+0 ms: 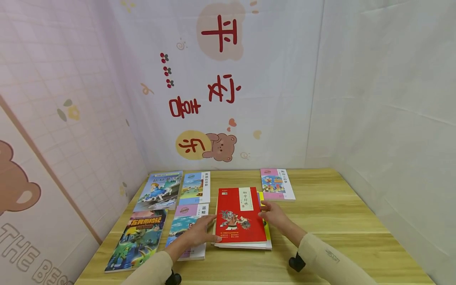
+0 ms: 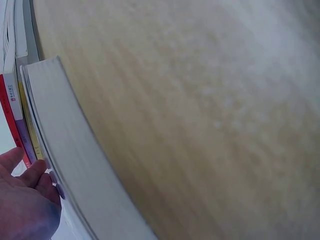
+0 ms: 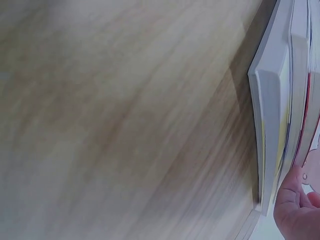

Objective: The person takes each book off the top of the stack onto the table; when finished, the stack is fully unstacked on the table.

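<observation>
A red book [image 1: 236,233] with a white title panel lies face up on top of a stack of books near the middle of the table. Yellow, purple and white edges of the books beneath show at its right and lower sides. My left hand [image 1: 199,232] is at the stack's left side, its fingers touching the book edges; the left wrist view shows these fingers [image 2: 34,172] against the spines. On the opposite side my right hand [image 1: 276,215] touches the stack, its thumb near the red cover. In the right wrist view a finger [image 3: 289,187] meets the page edges.
Left of the stack lie a blue-whale-titled book [image 1: 185,221], a field-scene book [image 1: 191,194], a book with a girl in blue [image 1: 160,192] and a green cartoon book [image 1: 139,237]. A pink-and-white book [image 1: 276,186] lies behind right. Printed fabric walls [image 1: 278,79] enclose the wooden table [image 1: 331,221].
</observation>
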The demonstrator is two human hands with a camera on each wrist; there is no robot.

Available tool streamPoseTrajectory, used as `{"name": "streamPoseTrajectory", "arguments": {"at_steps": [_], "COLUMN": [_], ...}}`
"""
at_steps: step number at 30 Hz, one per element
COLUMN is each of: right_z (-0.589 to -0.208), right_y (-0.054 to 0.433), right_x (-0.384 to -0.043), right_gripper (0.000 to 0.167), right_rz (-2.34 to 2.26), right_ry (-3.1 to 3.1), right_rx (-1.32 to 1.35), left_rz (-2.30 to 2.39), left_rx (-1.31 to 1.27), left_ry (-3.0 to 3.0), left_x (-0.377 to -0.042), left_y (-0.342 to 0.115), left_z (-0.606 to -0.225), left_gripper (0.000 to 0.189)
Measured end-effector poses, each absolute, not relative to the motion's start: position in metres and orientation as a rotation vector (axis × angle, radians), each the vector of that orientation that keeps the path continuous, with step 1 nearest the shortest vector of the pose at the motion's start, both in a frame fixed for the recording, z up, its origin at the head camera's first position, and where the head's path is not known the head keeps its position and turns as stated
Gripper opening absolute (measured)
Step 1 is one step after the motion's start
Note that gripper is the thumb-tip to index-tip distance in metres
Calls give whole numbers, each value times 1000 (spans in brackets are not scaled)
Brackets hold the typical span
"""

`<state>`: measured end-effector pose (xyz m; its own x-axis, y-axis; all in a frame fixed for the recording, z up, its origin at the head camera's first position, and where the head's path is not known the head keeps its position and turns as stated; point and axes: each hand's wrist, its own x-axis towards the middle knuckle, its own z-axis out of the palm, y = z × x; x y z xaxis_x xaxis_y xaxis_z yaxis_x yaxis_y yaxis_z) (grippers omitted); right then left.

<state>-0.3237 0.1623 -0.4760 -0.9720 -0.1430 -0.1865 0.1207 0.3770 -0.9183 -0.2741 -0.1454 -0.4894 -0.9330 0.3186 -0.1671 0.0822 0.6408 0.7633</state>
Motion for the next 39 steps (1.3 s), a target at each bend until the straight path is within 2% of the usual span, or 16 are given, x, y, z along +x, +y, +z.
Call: {"name": "streamPoseTrajectory", "arguments": {"at_steps": [20, 39], "right_z": [-484, -486], "right_y": [175, 185], "right_x": [-316, -302], "right_gripper": [57, 55], "right_rz": [-1679, -1553], "right_ry": [2380, 2416], "right_rx": [63, 86], "left_rz": [1102, 1074], "left_rx": [463, 365], "left_ry": [2562, 2663], "left_x": [-269, -264], "left_y": [-143, -132], "left_z": [-487, -488], "left_gripper": [83, 93]}}
